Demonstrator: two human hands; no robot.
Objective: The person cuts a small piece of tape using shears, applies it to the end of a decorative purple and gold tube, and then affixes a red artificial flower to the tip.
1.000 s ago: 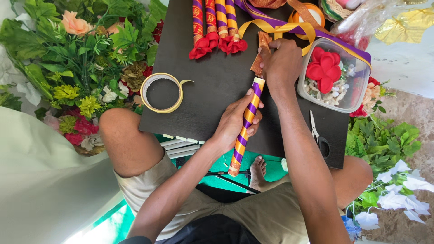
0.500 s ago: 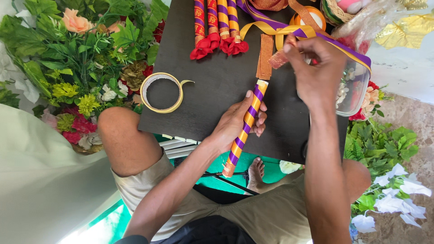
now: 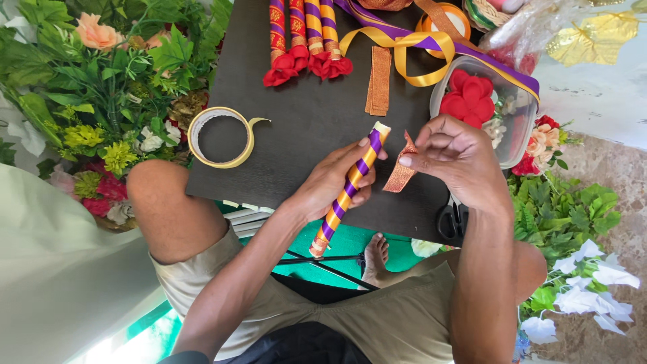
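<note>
My left hand (image 3: 333,180) grips a stick wrapped in purple and yellow ribbon (image 3: 348,192), held slanted over the near edge of the dark board (image 3: 310,114). Just right of the stick's top end, my right hand (image 3: 461,160) pinches a short strip of glittery orange ribbon (image 3: 402,170). More orange strips (image 3: 379,89) lie stacked on the board behind it. Several finished wrapped sticks with red flowers (image 3: 306,50) lie at the far side.
A roll of tape (image 3: 221,137) lies on the board's left part. A clear box of red flowers (image 3: 480,108) stands to the right, with loose purple and yellow ribbon (image 3: 418,47) behind. Scissors (image 3: 453,219) sit under my right wrist. Artificial greenery (image 3: 101,94) lies on the left.
My right hand left the far ribbon pile and came back toward me holding an orange strip. My left hand raised the wrapped stick's top end toward it.
</note>
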